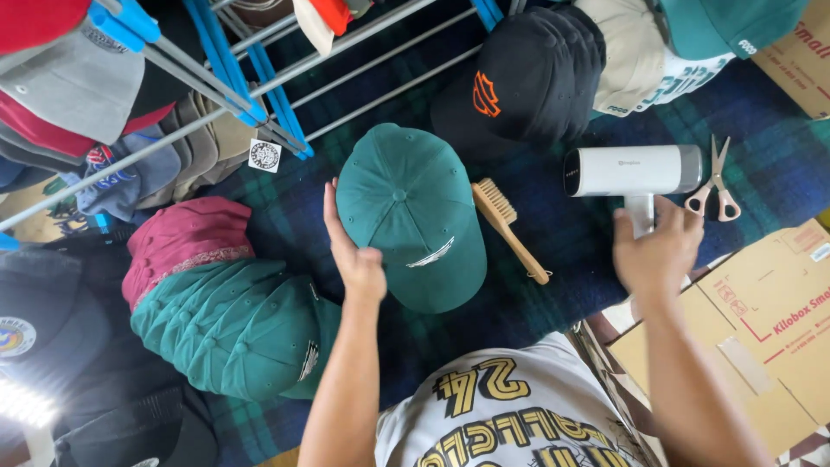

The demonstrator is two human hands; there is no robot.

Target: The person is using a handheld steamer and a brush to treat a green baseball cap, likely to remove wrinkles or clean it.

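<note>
1. Head view: my left hand [356, 255] lies on the green cap [413, 216], fingers [331, 207] spread flat along its left side, steadying it on the plaid blanket [553, 259] near the middle.
2. My right hand [657, 251] wraps the handle of the white steamer [631, 170], fingers closed round it; the steamer sits toward the blanket's right edge.
3. A wooden brush [508, 227] lies just right of the cap, and scissors [716, 182] lie beside the steamer.
4. A stack of green caps [233, 333] sits at the left.
5. To do this well, I judge the cap should stay pinned flat and the steamer gripped firmly, nozzle away from my left fingers.
</note>
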